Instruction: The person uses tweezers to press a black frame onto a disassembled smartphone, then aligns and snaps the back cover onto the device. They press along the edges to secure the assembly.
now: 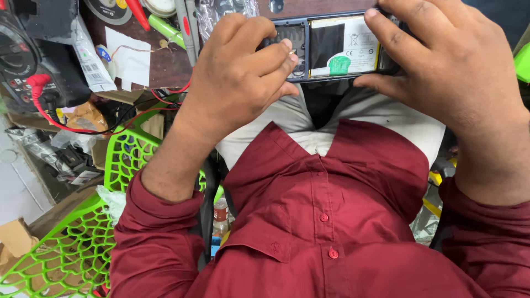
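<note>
An opened phone (pixel 326 49) with its back cover off lies across the top middle of the view, showing a white and black battery with a green patch. My left hand (pixel 237 77) grips the phone's left end, fingers curled over the circuit board area. My right hand (pixel 447 60) holds the right end, its index finger lying across the top edge and thumb under the lower edge. Both arms wear dark red shirt sleeves.
A wooden bench edge (pixel 165 66) holds paper scraps, tools and a black multimeter (pixel 22 60) with a red probe lead (pixel 41 91). A green lattice plastic chair (pixel 72 243) stands at lower left, with clutter and boxes beside it.
</note>
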### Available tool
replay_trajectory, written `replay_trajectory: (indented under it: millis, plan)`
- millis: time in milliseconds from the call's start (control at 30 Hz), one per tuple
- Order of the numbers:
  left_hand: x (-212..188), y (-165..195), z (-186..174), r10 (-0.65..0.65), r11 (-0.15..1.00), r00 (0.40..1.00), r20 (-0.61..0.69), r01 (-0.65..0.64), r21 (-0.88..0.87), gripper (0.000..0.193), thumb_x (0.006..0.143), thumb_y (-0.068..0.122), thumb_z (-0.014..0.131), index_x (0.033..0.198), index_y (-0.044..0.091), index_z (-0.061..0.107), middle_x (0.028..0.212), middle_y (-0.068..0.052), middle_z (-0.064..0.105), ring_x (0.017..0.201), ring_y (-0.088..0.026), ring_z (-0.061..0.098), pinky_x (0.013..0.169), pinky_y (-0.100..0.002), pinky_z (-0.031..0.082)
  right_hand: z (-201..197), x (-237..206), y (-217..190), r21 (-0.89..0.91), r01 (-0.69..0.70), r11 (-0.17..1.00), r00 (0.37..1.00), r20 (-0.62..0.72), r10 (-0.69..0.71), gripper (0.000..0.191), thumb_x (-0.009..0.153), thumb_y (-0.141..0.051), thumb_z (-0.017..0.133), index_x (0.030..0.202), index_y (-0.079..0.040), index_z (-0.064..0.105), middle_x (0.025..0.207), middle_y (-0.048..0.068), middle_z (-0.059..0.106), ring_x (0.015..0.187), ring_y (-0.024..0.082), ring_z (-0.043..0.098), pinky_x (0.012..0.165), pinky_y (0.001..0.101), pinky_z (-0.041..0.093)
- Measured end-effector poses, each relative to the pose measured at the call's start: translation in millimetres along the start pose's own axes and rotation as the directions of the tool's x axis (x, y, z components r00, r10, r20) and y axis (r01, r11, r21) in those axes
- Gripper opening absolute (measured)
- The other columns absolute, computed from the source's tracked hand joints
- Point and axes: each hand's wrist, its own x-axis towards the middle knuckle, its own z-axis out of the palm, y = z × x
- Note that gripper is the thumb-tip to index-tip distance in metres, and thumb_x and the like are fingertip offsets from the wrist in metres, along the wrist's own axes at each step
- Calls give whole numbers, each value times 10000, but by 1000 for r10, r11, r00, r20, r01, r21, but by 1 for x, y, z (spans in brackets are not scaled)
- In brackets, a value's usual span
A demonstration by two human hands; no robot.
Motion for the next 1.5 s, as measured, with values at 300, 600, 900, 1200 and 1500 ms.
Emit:
replay_trajectory:
  millis: [300, 600, 900, 1200, 1500]
  plan:
    - [4, 4, 1, -24, 999, 1000, -12, 24, 26, 357, 788, 310, 796, 993, 22, 746, 1056, -4, 656, 1057, -237, 554, 899, -398, 417, -5, 5, -8, 24, -124, 992, 991, 46, 123, 773, 685, -400, 902, 1323, -33, 666, 1227, 65, 670, 1023, 256, 669, 792, 351, 562]
    - [3, 7, 8, -99, 994, 994, -50, 101, 40, 265, 809, 320, 828, 870, 78, 738, 935, 31, 596, 1006, -217, 529, 898, -401, 397, -8, 8, -11, 103, -174, 979, 982, 95, 165, 831, 647, -301, 915, 1377, -38, 618, 1218, 98, 677, 1030, 301, 677, 773, 385, 557]
    - [3, 10, 8, -140, 990, 990, -19, 140, 18, 298, 779, 347, 844, 861, 84, 731, 956, 37, 603, 1008, -223, 520, 886, -403, 386, -11, 4, -6, 112, -170, 979, 971, 190, 146, 921, 643, -229, 902, 1446, -24, 501, 1176, 132, 661, 988, 331, 677, 733, 408, 547]
    - [7, 18, 4, -88, 995, 996, -7, 88, 48, 397, 702, 370, 910, 880, 98, 683, 943, -15, 584, 998, -238, 528, 878, -411, 401, -22, 4, -7, 77, -146, 986, 974, 186, 130, 922, 662, -234, 916, 1465, -38, 509, 1156, 141, 642, 965, 344, 662, 722, 415, 551]
    - [-9, 23, 12, 1, 981, 1000, 3, -2, 195, 113, 839, 120, 727, 900, 63, 651, 1009, -60, 636, 973, -221, 575, 932, -379, 439, -12, -6, -22, 90, -49, 995, 999, -13, 50, 797, 605, -210, 916, 1329, -19, 642, 1102, 115, 643, 941, 300, 629, 795, 379, 561]
